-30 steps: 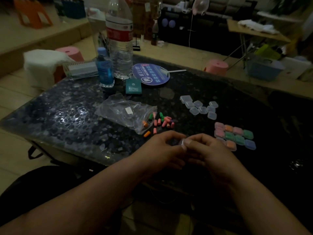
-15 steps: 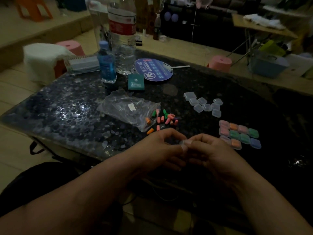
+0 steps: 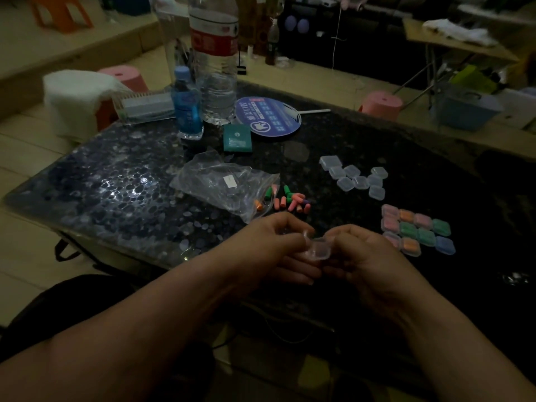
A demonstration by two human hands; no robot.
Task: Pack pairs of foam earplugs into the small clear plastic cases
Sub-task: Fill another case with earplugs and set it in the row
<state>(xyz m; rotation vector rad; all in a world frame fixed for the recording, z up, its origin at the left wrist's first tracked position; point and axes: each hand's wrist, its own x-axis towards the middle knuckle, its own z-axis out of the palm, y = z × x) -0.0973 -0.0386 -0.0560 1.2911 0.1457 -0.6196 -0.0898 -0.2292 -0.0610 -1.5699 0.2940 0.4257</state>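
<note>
Clear plastic case [image 3: 319, 249]: held over the table's [image 3: 116, 195] near edge, pinched from both sides.
Left hand [image 3: 277, 248]: fingers curled, thumb and fingertips on the case's left side.
Right hand [image 3: 369, 258]: fingers curled, gripping its right side.
Earplugs [image 3: 293, 200]: loose heap of pink, orange and green, mid-table, at the mouth of a bag [image 3: 220, 182].
Empty cases [image 3: 357, 179]: cluster right of centre.
Filled cases [image 3: 417, 232]: rows toward the near right corner, just beside the right hand.
Bottles [image 3: 216, 82]: two, upright, far edge.
</note>
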